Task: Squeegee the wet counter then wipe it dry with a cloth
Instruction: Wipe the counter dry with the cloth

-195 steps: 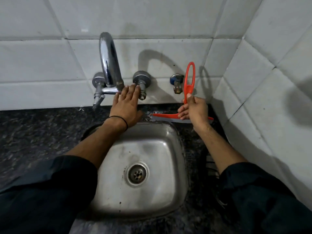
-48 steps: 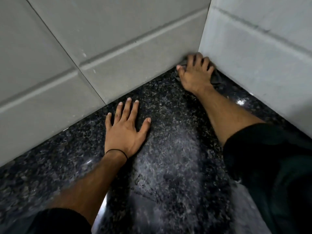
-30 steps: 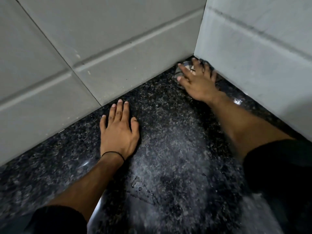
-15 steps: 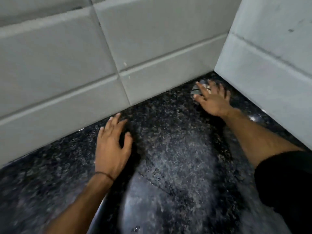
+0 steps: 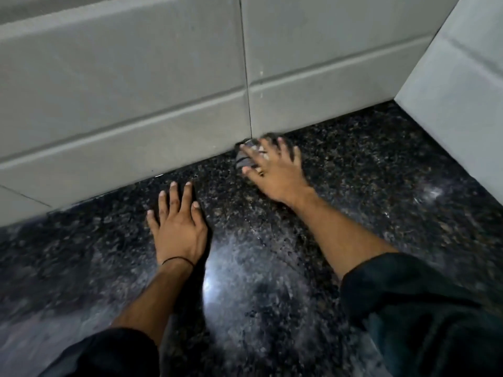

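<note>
- I see my left hand (image 5: 178, 227) lying flat on the dark speckled bench (image 5: 367, 191), palm down, fingers stretched out and slightly spread, holding nothing.
- A thin black band (image 5: 177, 260) circles that wrist.
- My right hand (image 5: 275, 170) is further forward, pressed down with fingers splayed over a small crumpled grey cloth (image 5: 245, 156); it pins the cloth to the bench rather than closing around it.
- The cloth sits right at the foot of the back wall tiles (image 5: 122, 104), just below the vertical grout line, and only its left part shows past my fingers.
- The right hand and cloth are blurred, so I cannot tell the cloth's pattern.
- The two hands are apart, the left one nearer to me and to the left.
- The side wall (image 5: 457, 91) meets the back wall at the far right, well clear of the cloth.
- A bright patch of light glints off the bench between my forearms.
- Dark sleeves (image 5: 408, 308) cover both arms up to the forearms.
</note>
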The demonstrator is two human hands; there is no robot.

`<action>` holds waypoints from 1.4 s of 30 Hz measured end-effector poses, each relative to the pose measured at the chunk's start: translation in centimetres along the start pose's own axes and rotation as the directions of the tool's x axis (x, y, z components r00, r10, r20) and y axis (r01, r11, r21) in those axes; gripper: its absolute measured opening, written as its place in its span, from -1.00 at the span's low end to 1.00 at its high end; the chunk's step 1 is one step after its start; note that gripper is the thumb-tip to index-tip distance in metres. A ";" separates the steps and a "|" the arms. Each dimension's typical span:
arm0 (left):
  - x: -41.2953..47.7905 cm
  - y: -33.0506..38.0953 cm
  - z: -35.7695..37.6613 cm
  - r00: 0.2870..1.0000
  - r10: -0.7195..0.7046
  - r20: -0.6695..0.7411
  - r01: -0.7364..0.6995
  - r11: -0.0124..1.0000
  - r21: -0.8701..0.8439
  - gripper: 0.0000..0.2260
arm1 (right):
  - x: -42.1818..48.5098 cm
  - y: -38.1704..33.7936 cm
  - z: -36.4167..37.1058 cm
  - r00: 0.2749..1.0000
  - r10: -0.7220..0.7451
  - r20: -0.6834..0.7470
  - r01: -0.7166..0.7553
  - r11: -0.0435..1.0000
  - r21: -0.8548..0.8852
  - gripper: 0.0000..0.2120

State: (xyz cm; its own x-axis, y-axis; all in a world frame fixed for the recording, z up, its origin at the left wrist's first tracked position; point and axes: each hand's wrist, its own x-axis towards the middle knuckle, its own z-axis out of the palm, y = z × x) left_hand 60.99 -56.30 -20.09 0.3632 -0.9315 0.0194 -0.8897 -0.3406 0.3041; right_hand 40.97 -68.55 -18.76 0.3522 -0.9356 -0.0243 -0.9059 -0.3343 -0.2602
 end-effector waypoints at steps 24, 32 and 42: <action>0.2 -1.5 -2.6 0.975 0.104 0.197 -0.039 0.949 -0.312 -0.54 | -15.4 -3.0 0.4 0.952 0.303 0.046 -0.305 0.950 0.072 -0.40; -12.5 -2.7 -3.1 0.967 0.216 0.132 -0.198 0.970 -0.142 -0.50 | -26.1 -4.3 -0.1 0.956 -0.198 0.215 0.199 0.980 0.020 -0.39; -13.8 -3.3 -1.7 0.934 0.293 0.205 -0.277 0.955 -0.101 -0.52 | -23.6 -0.9 -1.0 0.844 0.527 0.104 -0.535 0.841 0.081 -0.39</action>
State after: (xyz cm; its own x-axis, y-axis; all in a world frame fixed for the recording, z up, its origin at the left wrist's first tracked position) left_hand 59.39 -42.07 -19.78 0.0220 -0.9959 -0.0879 -0.9227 -0.0541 0.3817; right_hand 33.29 -46.32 -17.02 -0.1553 -0.9536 -0.2578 -0.9312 0.2284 -0.2841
